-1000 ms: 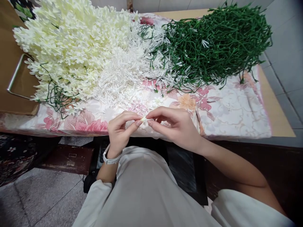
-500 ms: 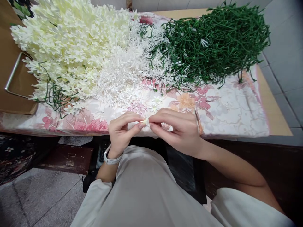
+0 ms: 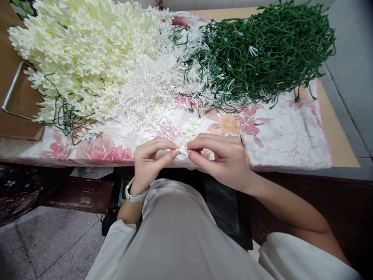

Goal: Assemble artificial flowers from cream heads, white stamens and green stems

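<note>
Between my two hands, over the table's front edge, is a small white artificial flower [image 3: 183, 150] with its petals spread. My left hand [image 3: 151, 157] pinches it from the left between thumb and forefinger. From the other side, my right hand [image 3: 223, 159] grips its petals with thumb and fingertips. Just beyond my fingers, loose white flowers [image 3: 190, 128] lie on the floral tablecloth [image 3: 279, 136]. Farther back is a heap of thin white stamens [image 3: 148, 89], with a large pile of cream flowers [image 3: 87, 50] to its left and a mound of green plastic stems [image 3: 271, 54] to its right.
A brown cardboard box [image 3: 26, 126] with a metal handle [image 3: 11, 87] stands at the left end. A few green stems [image 3: 68, 120] lie beside it, by the cream flowers. Tiled wall [image 3: 354, 97] borders the right side. A dark wooden stool [image 3: 81, 194] is below on the left.
The flower between my fingers has opened out and shows more of its petals. My right hand has shifted slightly to the right; both hands still hold the flower.
</note>
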{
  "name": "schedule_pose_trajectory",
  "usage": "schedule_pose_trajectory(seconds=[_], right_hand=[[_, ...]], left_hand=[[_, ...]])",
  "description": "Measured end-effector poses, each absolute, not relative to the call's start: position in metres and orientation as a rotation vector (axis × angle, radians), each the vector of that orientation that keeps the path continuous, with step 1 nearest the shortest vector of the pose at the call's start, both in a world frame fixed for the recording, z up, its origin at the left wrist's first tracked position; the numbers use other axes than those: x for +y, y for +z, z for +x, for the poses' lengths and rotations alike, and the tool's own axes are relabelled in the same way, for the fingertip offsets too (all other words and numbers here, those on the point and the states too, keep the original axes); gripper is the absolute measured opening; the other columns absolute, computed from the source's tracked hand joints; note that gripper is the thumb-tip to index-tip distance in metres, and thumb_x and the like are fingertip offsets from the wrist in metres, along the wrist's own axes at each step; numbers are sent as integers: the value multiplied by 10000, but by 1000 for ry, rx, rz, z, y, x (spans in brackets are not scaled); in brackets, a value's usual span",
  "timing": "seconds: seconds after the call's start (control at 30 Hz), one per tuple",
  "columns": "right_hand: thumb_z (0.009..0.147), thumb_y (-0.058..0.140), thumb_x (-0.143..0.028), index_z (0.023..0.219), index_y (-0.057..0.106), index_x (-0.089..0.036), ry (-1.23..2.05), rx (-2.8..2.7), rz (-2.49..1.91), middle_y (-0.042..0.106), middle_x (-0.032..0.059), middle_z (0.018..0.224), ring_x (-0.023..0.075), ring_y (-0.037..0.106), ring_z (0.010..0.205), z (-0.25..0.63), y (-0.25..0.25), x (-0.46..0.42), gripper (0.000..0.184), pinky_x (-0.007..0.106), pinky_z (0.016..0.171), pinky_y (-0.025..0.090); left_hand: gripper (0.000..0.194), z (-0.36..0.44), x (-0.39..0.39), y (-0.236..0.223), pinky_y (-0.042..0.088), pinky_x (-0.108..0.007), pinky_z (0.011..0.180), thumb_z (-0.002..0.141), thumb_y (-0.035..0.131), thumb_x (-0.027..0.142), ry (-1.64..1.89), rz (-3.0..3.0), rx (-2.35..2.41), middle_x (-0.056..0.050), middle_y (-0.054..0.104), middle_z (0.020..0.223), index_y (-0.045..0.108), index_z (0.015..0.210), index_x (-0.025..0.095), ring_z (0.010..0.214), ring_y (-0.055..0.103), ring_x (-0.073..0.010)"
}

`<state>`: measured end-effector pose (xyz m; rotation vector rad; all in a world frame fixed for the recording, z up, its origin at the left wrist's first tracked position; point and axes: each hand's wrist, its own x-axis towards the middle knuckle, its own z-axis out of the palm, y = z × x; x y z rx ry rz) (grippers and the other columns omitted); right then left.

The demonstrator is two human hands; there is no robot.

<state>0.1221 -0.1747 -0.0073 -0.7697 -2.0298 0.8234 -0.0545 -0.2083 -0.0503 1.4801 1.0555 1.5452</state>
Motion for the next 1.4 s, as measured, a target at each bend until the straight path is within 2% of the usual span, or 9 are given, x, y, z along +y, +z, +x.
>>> schedule_pose_trajectory(seconds=[0.6,0.67,0.77,0.93,1.07,1.1,1.17,1.23,1.4], right_hand=[[846,594,-88,789,644,-163,926,-2060,-768,627,-2,664,83,572,580,131,-16,-182,107,200,550,453],[844,619,-129,871,655,-172,1021,-1972,-790,655,6,730,93,597,632,132,-16,-180,62,204,581,483],[871,594,-189,1043,642,-186,1141,-1843,-802,674,52,932,129,634,795,134,-16,-174,179,237,654,529],[874,583,-178,1056,635,-178,1236,-1974,-636,650,78,1018,158,620,953,134,-17,-164,189,265,744,548],[749,763,-281,1108,586,-164,1027,-2080,-606,638,83,1019,168,622,891,132,-23,-169,417,276,716,558],[746,768,-272,1102,579,-170,949,-2078,-644,640,74,997,158,624,839,131,-25,-172,416,271,694,557],[796,709,-200,1057,578,-188,792,-2041,-732,642,53,935,139,616,748,132,-32,-177,293,266,650,548],[830,639,-134,1002,586,-201,614,-1988,-784,639,50,888,151,617,753,133,-39,-181,191,273,628,540],[860,565,-70,932,594,-201,379,-2036,-803,649,46,806,161,632,754,138,-48,-183,153,274,648,526]], left_hand=[[115,-62,-212,-47,526,-283,722,756,742,154,1338,1631,1045,-32,734,783,757,845,224,734,667,-151],[92,-62,-211,-49,525,-271,712,757,745,170,1361,1516,1070,-23,733,777,758,823,231,733,664,-145],[17,-61,-212,-52,524,-254,685,768,743,225,1365,1325,1146,-21,723,763,751,783,223,730,658,-141],[95,-56,-214,-54,510,-236,654,786,725,286,1287,1211,1154,-22,695,740,726,759,195,700,629,-131],[122,-50,-215,-52,484,-223,661,811,695,291,1278,1199,1208,-8,655,724,685,750,186,700,597,-119],[123,-48,-215,-51,478,-221,665,816,687,291,1273,1197,1226,-6,646,726,677,754,184,702,591,-118],[125,-44,-214,-51,467,-222,669,823,678,294,1267,1190,1253,-5,634,733,665,767,184,705,582,-116],[132,-40,-213,-52,460,-221,656,827,670,304,1270,1180,1272,-4,628,739,654,775,184,698,575,-114],[147,-26,-208,-55,466,-226,635,850,640,318,1209,1284,1299,-8,637,754,640,786,185,690,589,-117]])
